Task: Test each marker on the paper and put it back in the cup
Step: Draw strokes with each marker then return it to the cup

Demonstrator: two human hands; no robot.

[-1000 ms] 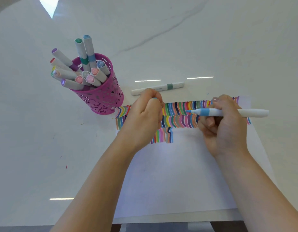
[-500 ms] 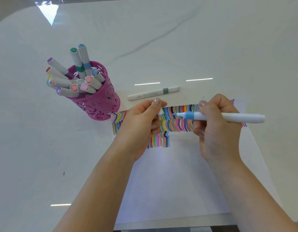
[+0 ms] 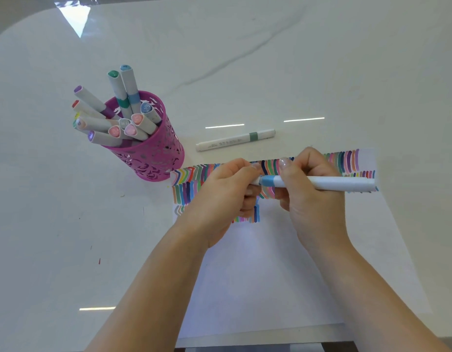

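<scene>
The right grip (image 3: 314,199) is closed around a white blue-banded marker (image 3: 334,185), fingers curled over the barrel and thumb beside the blue band. It holds the marker level above the paper, long end pointing right. The left grip (image 3: 220,199) meets it from the left, fingers and thumb curled round the marker's left tip. Those fingers hide the tip, so whether a cap is on it cannot be told.

Below both lies a white sheet of paper (image 3: 245,288), reaching the counter's near edge. Rows of short coloured strokes (image 3: 186,189) fill its far part. Just beyond the paper's far edge a green-banded marker (image 3: 235,141) lies flat on the white marbled counter (image 3: 321,59). Near the paper's far left corner stands a pink cut-out cup (image 3: 153,158), filled with capped markers (image 3: 118,123) leaning left.
</scene>
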